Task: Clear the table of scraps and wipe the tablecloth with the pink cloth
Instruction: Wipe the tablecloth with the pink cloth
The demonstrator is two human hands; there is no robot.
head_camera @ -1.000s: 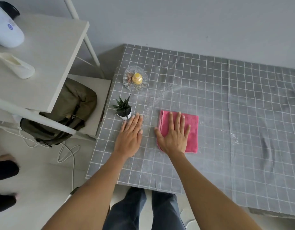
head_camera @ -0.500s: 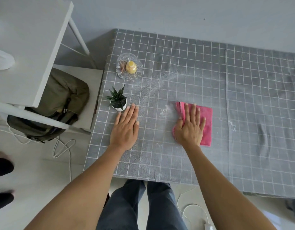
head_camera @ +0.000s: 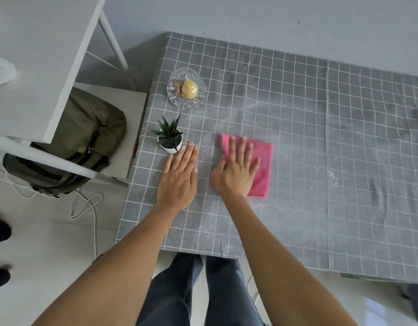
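A folded pink cloth [head_camera: 262, 163] lies flat on the grey checked tablecloth [head_camera: 297, 118]. My right hand [head_camera: 236, 172] presses on its left half with straight, spread fingers. My left hand [head_camera: 179, 177] rests flat on the tablecloth just left of it, fingertips close to a small potted succulent [head_camera: 169, 135]. White powdery specks [head_camera: 332, 177] dot the tablecloth to the right, and a faint dusty streak [head_camera: 229, 114] runs above the cloth.
A glass dish [head_camera: 198, 100] holding a yellow item and brown sticks sits near the table's far left corner. A white shelf unit [head_camera: 62, 71] with an olive backpack [head_camera: 85, 137] stands left of the table. Cables [head_camera: 85, 208] lie on the floor.
My right hand slid the pink cloth to the right, then back left toward my left hand. The left hand stayed flat in place.
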